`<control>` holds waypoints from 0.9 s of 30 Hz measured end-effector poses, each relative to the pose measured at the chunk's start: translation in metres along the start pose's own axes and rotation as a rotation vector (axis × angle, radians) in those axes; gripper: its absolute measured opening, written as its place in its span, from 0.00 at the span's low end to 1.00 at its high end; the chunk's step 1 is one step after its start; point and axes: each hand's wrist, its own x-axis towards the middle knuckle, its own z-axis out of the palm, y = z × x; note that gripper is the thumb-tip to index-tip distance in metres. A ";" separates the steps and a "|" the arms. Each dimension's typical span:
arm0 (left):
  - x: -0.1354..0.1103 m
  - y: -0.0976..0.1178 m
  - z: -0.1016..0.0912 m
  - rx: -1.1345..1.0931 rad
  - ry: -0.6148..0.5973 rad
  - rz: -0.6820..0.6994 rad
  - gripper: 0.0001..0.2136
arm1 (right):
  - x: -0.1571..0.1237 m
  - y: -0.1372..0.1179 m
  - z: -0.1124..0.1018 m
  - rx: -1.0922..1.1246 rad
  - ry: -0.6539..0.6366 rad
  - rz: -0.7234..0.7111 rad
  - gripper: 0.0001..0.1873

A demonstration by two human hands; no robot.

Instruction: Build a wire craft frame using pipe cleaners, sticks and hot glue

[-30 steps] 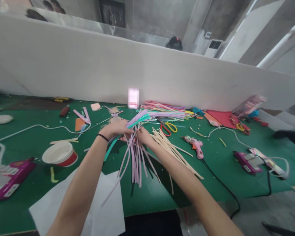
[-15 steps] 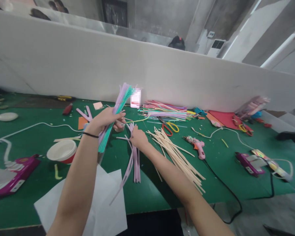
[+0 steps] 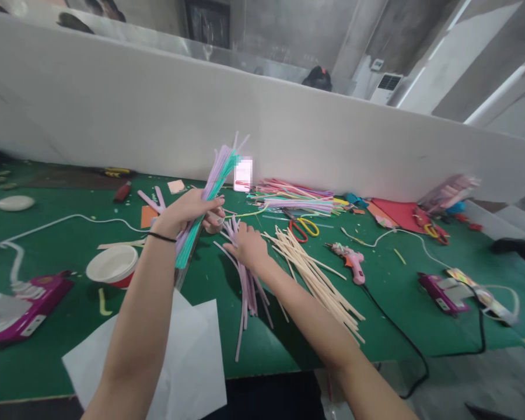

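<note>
Pipe-cleaner bundle, lilac and teal (image 3: 222, 175): left of the worktop's (image 3: 394, 332) middle, tilted, upper end toward the far edge. Left grip (image 3: 191, 209): closed around it. A few lilac tips jut above the rest; levelling them would probably make a neater bundle.

Loose lilac pipe cleaners (image 3: 248, 291): nearer the near edge, lower ends fanned toward it. Right grip (image 3: 249, 248): curled around their upper part; a light, gathered hold should draw the fan together without bending stems.

Cream pipe cleaners (image 3: 319, 284): right of these, partly beneath the right forearm; best left unsnagged.

White paper (image 3: 196, 356): overhanging the near edge, left.

Scissors (image 3: 294, 221), red-and-yellow handles: toward the far edge.

Hot-glue gun (image 3: 353, 262), pink: farther right; cord runs over the near edge.
</note>
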 end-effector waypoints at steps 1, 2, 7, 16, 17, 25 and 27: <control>0.000 0.000 0.000 0.005 0.001 0.003 0.16 | -0.002 -0.001 0.004 -0.018 -0.029 0.023 0.37; 0.000 0.000 0.000 0.006 0.004 0.007 0.16 | -0.004 -0.003 0.008 -0.030 -0.064 0.049 0.42; 0.001 -0.002 -0.001 -0.020 0.001 0.029 0.15 | -0.005 -0.005 0.023 -0.008 -0.155 0.060 0.35; 0.005 -0.007 0.000 -0.086 -0.003 0.061 0.15 | -0.019 -0.013 0.013 0.044 -0.161 -0.003 0.37; 0.005 -0.007 0.000 -0.094 -0.008 0.058 0.15 | -0.024 -0.015 0.011 0.035 -0.181 0.026 0.41; 0.004 -0.005 0.000 -0.104 -0.007 0.068 0.15 | -0.054 -0.013 0.003 -0.037 -0.238 -0.001 0.26; 0.004 -0.005 -0.001 -0.102 -0.008 0.067 0.15 | -0.052 -0.005 0.000 -0.049 -0.222 -0.062 0.23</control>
